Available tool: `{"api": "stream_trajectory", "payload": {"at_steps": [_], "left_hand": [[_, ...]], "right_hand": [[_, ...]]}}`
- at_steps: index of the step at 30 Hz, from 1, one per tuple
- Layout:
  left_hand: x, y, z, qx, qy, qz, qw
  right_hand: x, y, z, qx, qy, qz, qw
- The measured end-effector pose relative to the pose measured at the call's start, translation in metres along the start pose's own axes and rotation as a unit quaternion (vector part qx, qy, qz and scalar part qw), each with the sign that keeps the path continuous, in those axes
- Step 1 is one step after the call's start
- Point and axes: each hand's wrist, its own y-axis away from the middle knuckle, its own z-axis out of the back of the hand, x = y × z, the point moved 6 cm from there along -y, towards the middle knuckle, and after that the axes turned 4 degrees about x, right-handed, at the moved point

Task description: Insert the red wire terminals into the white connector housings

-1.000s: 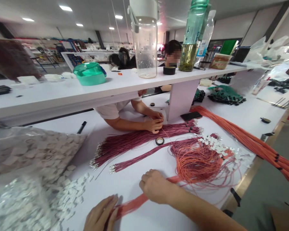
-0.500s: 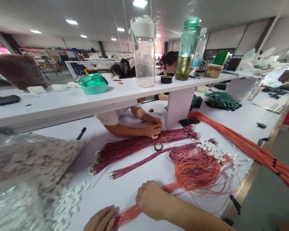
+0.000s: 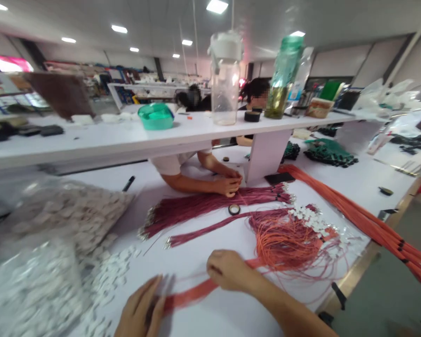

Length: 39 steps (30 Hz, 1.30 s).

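Observation:
A flat bundle of orange wires point(image 3: 191, 296) runs along the white table between my two hands. My left hand point(image 3: 140, 306) is closed around its left end, fingers long and thumb near the wires; the wire ends are hidden in it. Farther right, my right hand point(image 3: 228, 270) is curled into a fist on the same bundle. Beyond that fist the strands lead towards a tangled heap of orange and dark red wires point(image 3: 284, 243) with white connectors point(image 3: 310, 220) at its upper right side.
Plastic bags of white connectors point(image 3: 38, 276) lie at left, with loose connectors point(image 3: 108, 271) beside them. Dark red wire bundles point(image 3: 210, 206) and a tape roll point(image 3: 234, 209) lie ahead. A co-worker's hands point(image 3: 231, 183) work under the shelf point(image 3: 192, 135), which holds bottles point(image 3: 226, 89).
My left hand has turned more upright, and my right hand has shifted slightly up and right in view. The whole view has swung a little left.

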Motion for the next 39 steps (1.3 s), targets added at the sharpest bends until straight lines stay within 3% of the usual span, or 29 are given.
{"api": "stream_trajectory", "payload": {"at_steps": [2, 7, 15, 20, 23, 26, 29, 30, 33, 35, 39], "left_hand": [[-0.007, 0.0, 0.002, 0.017, 0.008, 0.034, 0.999], [-0.01, -0.005, 0.003, 0.069, 0.083, 0.107, 0.988], [-0.034, -0.008, 0.0, 0.138, 0.005, 0.01, 0.99], [-0.064, 0.011, 0.003, 0.195, -0.067, -0.002, 0.978], [-0.072, 0.027, 0.014, 0.182, -0.043, 0.014, 0.982], [-0.054, 0.034, 0.037, 0.089, -0.01, 0.05, 0.995], [-0.014, 0.029, 0.063, 0.002, -0.105, 0.126, 0.986], [0.0, 0.025, 0.068, 0.0, -0.153, 0.157, 0.976], [0.024, 0.011, 0.07, 0.074, -0.227, 0.187, 0.953], [0.029, 0.004, 0.069, 0.097, -0.23, 0.186, 0.95], [0.021, -0.005, 0.07, 0.07, -0.21, 0.176, 0.959]], "right_hand": [[-0.008, 0.003, 0.001, -0.029, -0.07, -0.043, 0.996], [-0.019, -0.002, -0.012, -0.005, -0.134, -0.089, 0.987], [0.024, -0.042, -0.018, 0.026, -0.067, -0.048, 0.996], [0.045, -0.055, -0.043, 0.041, -0.015, -0.026, 0.999], [0.042, -0.052, -0.053, 0.001, -0.037, -0.001, 0.999], [0.032, -0.048, -0.054, -0.039, -0.132, 0.003, 0.991], [0.024, -0.048, -0.053, -0.046, -0.204, -0.011, 0.978], [0.024, -0.049, -0.052, -0.046, -0.217, -0.015, 0.975], [0.022, -0.05, -0.052, -0.042, -0.247, -0.028, 0.968], [0.021, -0.05, -0.053, -0.043, -0.27, -0.037, 0.961], [0.021, -0.049, -0.054, -0.059, -0.295, -0.032, 0.953]]}}
